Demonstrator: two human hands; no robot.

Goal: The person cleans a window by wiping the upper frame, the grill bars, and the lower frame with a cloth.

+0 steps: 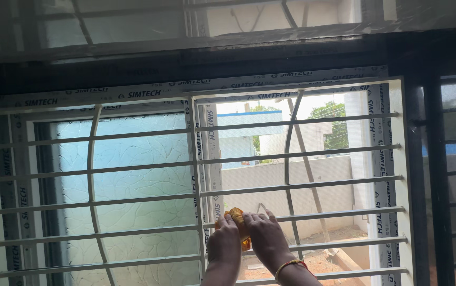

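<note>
Both hands at 6 o'clock: left hand (224,241) and right hand (266,237) press orange cloth (238,218) against white window grille (296,186).

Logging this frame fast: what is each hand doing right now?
Left hand: closed on the crumpled orange-yellow cloth.
Right hand: pressed on the same cloth, against the white metal window grille.

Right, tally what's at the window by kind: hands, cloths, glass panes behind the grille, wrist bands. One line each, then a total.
Hands: 2, the left hand and the right hand, both on the cloth
Orange cloths: 1, against the grille
Glass panes: 2, a frosted pane and a clear pane
Wrist bands: 1, on the right wrist
Total: 6
</note>
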